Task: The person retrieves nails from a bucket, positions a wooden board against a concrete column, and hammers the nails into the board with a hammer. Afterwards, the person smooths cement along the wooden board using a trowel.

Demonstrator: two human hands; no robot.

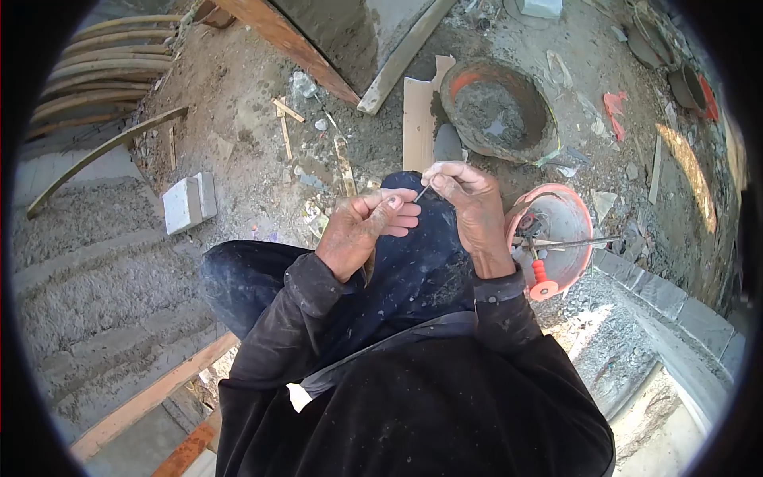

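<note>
We locate the thin rod at the centre of the frame, above the trousers. The grip of the left hand and that of the right hand both pinch it, thumb against finger, presumably because so slight a part needs fingertip control at each end; we cannot tell its exact type. Right of centre, the pink-red bucket stands beside the right sleeve, likely for ready reach. It contains a red-handled tool, and a bar lies across its rim. At upper right, the tub holds grey mortar with a small wet pool on top.
</note>
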